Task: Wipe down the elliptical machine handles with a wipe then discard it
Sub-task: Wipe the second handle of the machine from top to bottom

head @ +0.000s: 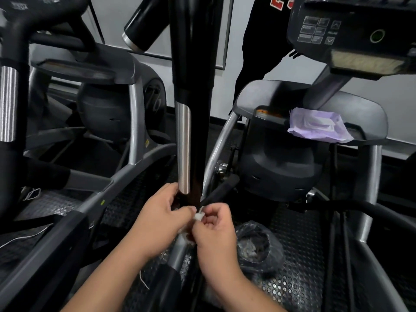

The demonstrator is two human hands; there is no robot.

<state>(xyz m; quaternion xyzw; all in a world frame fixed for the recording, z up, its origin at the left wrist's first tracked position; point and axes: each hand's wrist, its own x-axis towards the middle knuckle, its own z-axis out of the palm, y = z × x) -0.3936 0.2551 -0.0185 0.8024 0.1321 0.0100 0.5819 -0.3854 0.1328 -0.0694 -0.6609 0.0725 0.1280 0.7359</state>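
Both your left hand (157, 216) and right hand (215, 224) pinch the small, soft wipe (199, 216) at the near bottom of the black handle (193, 109), so squeeze it gently.

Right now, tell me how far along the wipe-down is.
Done: can't tell; the frame shows no sign which handles are clean. In hand: both hands, left hand and right hand, pinch a white wipe at the base of the black handle. Left: discarding it; a plastic bag lies on the floor by the right hand. The purple wipe pack sits on the machine's cover.
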